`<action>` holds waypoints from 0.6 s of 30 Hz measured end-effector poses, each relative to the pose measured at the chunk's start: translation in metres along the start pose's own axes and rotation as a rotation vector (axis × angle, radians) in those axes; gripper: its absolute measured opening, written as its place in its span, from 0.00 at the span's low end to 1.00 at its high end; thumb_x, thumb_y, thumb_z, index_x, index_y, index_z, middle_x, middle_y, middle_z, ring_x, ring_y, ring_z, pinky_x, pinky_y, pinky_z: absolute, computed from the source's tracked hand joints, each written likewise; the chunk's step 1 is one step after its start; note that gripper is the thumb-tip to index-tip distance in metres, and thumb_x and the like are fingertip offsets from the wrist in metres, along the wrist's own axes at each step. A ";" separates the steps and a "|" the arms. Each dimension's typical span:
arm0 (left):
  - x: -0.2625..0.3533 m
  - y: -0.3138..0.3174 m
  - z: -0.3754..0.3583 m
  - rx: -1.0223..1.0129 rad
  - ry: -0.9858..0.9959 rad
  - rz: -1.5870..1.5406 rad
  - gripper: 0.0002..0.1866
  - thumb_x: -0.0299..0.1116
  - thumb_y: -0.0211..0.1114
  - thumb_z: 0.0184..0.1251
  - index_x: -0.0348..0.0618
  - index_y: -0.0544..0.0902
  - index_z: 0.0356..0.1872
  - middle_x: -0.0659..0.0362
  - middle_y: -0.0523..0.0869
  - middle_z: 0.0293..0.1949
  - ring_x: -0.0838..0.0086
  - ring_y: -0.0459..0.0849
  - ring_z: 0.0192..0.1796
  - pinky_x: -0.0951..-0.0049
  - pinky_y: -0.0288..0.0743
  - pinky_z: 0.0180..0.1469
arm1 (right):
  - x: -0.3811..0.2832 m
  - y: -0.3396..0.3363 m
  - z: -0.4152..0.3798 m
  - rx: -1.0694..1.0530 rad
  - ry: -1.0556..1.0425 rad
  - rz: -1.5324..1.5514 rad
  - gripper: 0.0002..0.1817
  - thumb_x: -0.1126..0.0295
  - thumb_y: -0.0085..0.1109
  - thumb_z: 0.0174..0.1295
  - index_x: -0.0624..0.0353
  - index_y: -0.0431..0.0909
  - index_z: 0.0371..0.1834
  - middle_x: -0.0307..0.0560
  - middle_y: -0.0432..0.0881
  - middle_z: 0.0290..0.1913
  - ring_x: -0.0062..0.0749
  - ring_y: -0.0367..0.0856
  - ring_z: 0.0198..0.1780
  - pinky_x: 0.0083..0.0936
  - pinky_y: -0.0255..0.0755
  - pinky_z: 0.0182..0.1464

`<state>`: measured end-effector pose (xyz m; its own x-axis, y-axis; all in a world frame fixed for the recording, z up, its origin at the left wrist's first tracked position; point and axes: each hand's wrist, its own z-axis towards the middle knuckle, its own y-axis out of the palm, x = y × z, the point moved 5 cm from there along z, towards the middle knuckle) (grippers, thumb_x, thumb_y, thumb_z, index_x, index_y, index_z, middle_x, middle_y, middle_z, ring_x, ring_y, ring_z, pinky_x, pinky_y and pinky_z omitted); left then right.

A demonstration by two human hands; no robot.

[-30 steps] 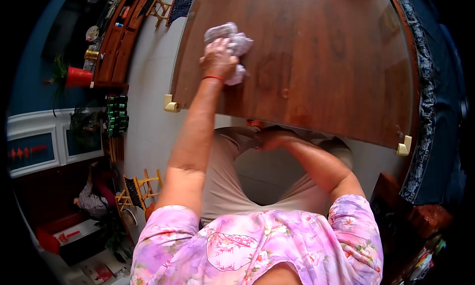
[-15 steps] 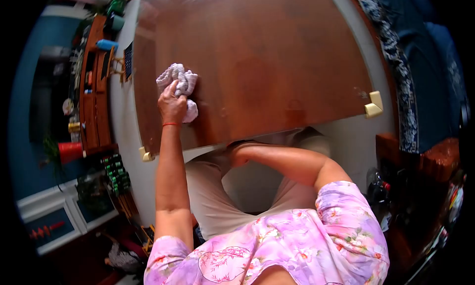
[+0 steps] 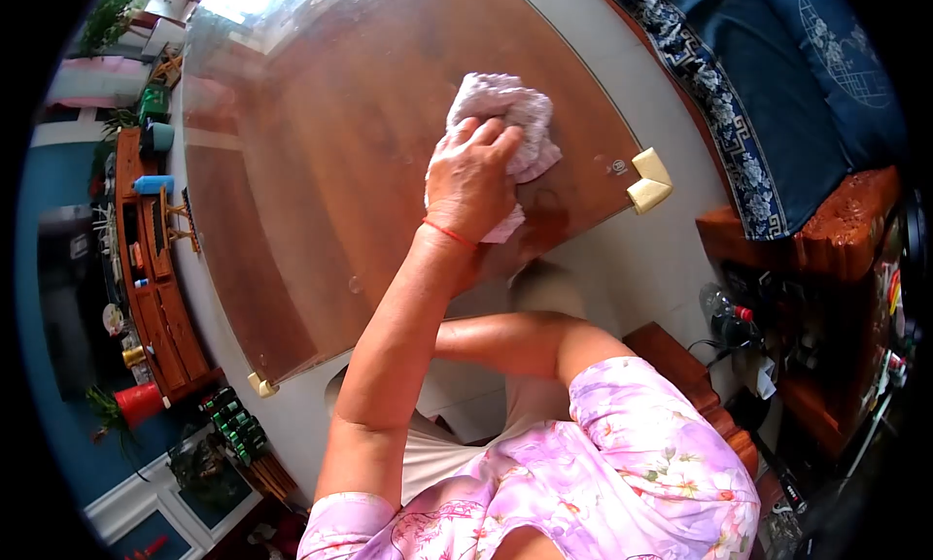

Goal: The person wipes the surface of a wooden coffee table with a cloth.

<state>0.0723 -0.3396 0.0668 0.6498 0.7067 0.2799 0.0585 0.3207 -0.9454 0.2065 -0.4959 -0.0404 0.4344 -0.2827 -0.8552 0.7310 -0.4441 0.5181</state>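
Pressed on the glossy brown tabletop, a crumpled pale pink cloth lies under my left hand. The fingers of that hand are bent over the cloth and grip it, and a thin red band circles the wrist. My right forearm reaches across in front of my body, below the table edge. Its hand is hidden behind my left arm, so its fingers do not show.
Cream corner guards sit on the table's near right corner and near left corner. On the left stands a wooden cabinet with a red pot. A blue-covered seat is at the right, beside a carved wooden block.
My left hand has moved right across the tabletop with the cloth. The view has shifted and turned, and my right hand, partly visible before near my knee, is now hidden behind my left arm.
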 end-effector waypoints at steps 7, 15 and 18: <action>0.046 0.032 0.063 -0.045 0.243 0.011 0.19 0.28 0.63 0.44 0.55 0.81 0.42 0.70 0.81 0.45 0.71 0.75 0.53 0.66 0.71 0.54 | 0.006 -0.011 -0.021 0.072 -0.004 0.131 0.28 0.53 0.59 0.55 0.58 0.73 0.57 0.46 0.79 0.50 0.26 0.74 0.53 0.24 0.67 0.52; 0.036 0.032 0.060 -0.021 0.023 0.015 0.17 0.29 0.61 0.49 0.55 0.82 0.44 0.68 0.81 0.48 0.69 0.74 0.57 0.62 0.69 0.56 | 0.016 0.000 -0.015 0.056 0.029 0.154 0.27 0.56 0.57 0.57 0.58 0.72 0.57 0.45 0.79 0.48 0.22 0.73 0.53 0.21 0.66 0.51; 0.000 0.025 0.048 0.054 -0.106 0.050 0.17 0.29 0.60 0.50 0.56 0.83 0.45 0.66 0.82 0.51 0.68 0.75 0.59 0.60 0.70 0.56 | 0.017 0.012 -0.008 0.040 0.028 0.160 0.26 0.57 0.57 0.57 0.58 0.71 0.57 0.45 0.79 0.47 0.20 0.73 0.53 0.21 0.65 0.51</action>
<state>0.0373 -0.3007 0.0509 0.5671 0.7844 0.2512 -0.0152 0.3149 -0.9490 0.2263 -0.4990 -0.0487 0.5587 -0.3291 -0.7613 0.6301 -0.4284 0.6476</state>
